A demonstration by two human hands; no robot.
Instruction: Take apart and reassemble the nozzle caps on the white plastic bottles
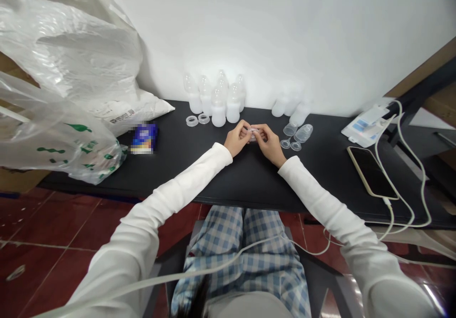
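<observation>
My left hand (238,138) and my right hand (269,142) meet over the black table, fingers closed round a small clear bottle ring (253,133). Whether a teat sits in it cannot be made out. Behind my left hand stand several white baby bottles (218,113) with clear domed caps. Two clear collar rings (191,121) lie in front of them. To the right of my right hand are two clear caps (304,133) and two clear silicone teats (285,144). Farther back, several white bottles (299,114) without caps stand by the wall.
Plastic bags (67,132) and a blue packet (144,138) occupy the table's left side. A phone (372,171) with a white cable and a white power strip (366,125) lie at the right. The cable (228,265) crosses my lap.
</observation>
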